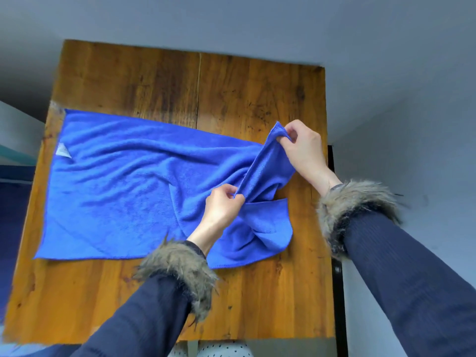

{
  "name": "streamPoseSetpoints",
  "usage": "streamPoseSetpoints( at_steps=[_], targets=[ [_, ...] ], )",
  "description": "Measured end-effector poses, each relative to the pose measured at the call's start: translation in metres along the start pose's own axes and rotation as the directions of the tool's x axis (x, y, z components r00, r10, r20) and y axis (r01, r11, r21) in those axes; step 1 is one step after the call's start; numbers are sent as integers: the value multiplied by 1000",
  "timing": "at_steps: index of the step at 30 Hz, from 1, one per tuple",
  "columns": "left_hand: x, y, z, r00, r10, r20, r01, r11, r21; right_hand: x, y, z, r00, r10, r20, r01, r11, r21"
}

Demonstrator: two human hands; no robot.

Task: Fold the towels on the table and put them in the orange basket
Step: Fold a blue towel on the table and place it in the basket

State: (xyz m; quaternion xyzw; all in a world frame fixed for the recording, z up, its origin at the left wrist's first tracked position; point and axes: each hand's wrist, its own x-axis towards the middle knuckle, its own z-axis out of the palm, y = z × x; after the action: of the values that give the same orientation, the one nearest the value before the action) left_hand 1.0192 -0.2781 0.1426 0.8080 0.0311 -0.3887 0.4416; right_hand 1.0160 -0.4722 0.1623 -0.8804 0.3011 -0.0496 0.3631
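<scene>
Blue towel [123, 191] lies spread on the wooden table [180, 86], filling centre and left of frame, long axis running left-right with the left end flat and a white tag [63, 151] near its upper-left corner. Right end is bunched and lifted off the table; the raised edge runs diagonally from centre up to the upper right. Left hand [222, 206] at frame centre, fingers curled, pinching the lower end of that raised edge, wrist coming up from bottom centre. Right hand [302, 148] at centre right, thumb and fingers pinching the top corner of the towel, wrist angled down to the right. Both arms in dark ribbed sleeves with fur cuffs [180, 269]. Grey wall behind the table
</scene>
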Motion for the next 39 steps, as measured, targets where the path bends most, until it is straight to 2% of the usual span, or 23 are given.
streamPoseSetpoints(
  at_steps=[3, 6, 9, 12, 14, 16, 18, 20, 21, 23, 27, 30, 34, 39],
  targets=[
    [-10, 0, -6, 1000, -10, -29, 16, 980, 200, -5, -1, -8, 998, 50, -35, -50, 999, -11],
    [-14, -2, -19, 997, -46, -57, 61, 949, 311, -11, 3, -24, 990, 117, -80, -118, 993, -4],
    [-20, 5, -30, 994, -74, -80, 96, 942, 321, -13, 5, -50, 965, 205, -164, -201, 979, 43],
    [-28, 21, -32, 997, -66, -44, 77, 939, 336, -14, 6, -73, 947, 245, -209, -243, 969, 33],
    [-34, 32, -30, 997, -69, 27, 57, 948, 314, -14, 8, -88, 932, 261, -252, -261, 965, 34],
    [-41, 42, -26, 978, -73, 197, 26, 973, 228, -16, 10, -101, 915, 283, -287, -276, 959, 66],
    [-52, 49, -18, 908, -53, 416, 13, 995, 98, -20, 12, -112, 891, 314, -329, -291, 950, 116],
    [-65, 56, -8, 823, -13, 568, 40, 999, -36, -24, 11, -118, 876, 329, -353, -307, 944, 117],
    [-71, 59, -3, 793, 0, 609, 58, 995, -75, -25, 10, -119, 882, 325, -342, -306, 946, 112],
    [-79, 62, 3, 778, 25, 628, 34, 996, -81, -29, 2, -118, 915, 287, -284, -271, 958, 96],
    [-86, 64, -22, 830, 109, 548, -104, 994, -39, -34, -31, -106, 980, 146, -135, -139, 989, 59],
    [-90, 63, -77, 887, 152, 437, -148, 988, -44, -36, -70, -90, 999, 25, -40, -23, 998, 57],
    [-92, 45, -166, 961, 141, 238, -140, 990, -24, -34, -127, -58, 992, -113, 57, 107, 990, 92],
    [-93, 2, -247, 991, 137, 11, -132, 970, -204, -26, -198, 1, 953, -236, 188, 205, 964, 169]
  ],
)
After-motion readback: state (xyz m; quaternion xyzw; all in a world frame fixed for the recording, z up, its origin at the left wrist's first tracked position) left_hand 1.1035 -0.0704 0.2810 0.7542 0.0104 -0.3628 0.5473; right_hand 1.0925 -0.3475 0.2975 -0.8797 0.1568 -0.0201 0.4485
